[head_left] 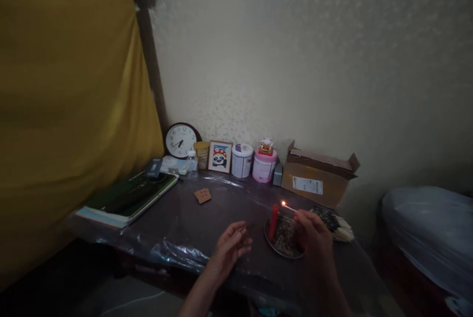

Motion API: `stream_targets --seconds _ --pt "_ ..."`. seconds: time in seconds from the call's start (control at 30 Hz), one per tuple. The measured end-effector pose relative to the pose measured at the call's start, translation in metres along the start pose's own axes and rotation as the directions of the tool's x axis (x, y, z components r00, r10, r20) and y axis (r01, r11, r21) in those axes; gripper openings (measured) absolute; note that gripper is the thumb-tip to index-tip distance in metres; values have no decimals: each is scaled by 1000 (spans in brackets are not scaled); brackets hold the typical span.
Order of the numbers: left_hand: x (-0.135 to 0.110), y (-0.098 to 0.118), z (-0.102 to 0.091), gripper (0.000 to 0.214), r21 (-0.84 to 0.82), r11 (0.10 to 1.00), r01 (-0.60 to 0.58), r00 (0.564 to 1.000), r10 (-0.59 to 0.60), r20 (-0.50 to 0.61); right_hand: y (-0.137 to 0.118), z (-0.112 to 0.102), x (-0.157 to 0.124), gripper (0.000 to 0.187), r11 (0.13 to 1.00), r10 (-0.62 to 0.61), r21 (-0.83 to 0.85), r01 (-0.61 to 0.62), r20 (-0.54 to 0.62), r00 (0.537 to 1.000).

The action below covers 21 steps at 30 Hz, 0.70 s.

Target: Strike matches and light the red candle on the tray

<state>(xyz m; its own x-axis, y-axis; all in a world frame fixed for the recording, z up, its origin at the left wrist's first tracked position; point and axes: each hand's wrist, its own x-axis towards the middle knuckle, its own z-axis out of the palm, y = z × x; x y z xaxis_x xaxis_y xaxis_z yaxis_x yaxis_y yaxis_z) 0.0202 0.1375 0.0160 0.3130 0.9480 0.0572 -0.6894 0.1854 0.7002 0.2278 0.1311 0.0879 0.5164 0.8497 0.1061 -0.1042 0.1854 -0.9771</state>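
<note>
My right hand pinches a burning match, its small flame just to the right of a red candle's top. The red candle stands slightly tilted at the left side of a round metal dish, and no flame shows on it. Dark and pale bits lie in the dish, partly hidden behind my right hand. To the left of the dish, my left hand is curled closed above the table. A small pale edge shows between its fingertips, too small to name.
A small brown card-like piece lies mid-table. Along the wall stand a clock, a panda picture frame, two round tins and an open cardboard box. Green books lie left; a bundle of pale sticks lies right.
</note>
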Motion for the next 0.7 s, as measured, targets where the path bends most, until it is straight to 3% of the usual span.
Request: stream_targets --seconds 0.53,0.7 --pt "-10 4 -3 24 -26 1000 18 1000 -18 2 14 -3 -1 25 999 -33 14 33 1 999" --pt "-12 5 -4 25 -5 999 49 999 -49 -6 12 -2 -4 25 993 -103 -50 104 13 995"
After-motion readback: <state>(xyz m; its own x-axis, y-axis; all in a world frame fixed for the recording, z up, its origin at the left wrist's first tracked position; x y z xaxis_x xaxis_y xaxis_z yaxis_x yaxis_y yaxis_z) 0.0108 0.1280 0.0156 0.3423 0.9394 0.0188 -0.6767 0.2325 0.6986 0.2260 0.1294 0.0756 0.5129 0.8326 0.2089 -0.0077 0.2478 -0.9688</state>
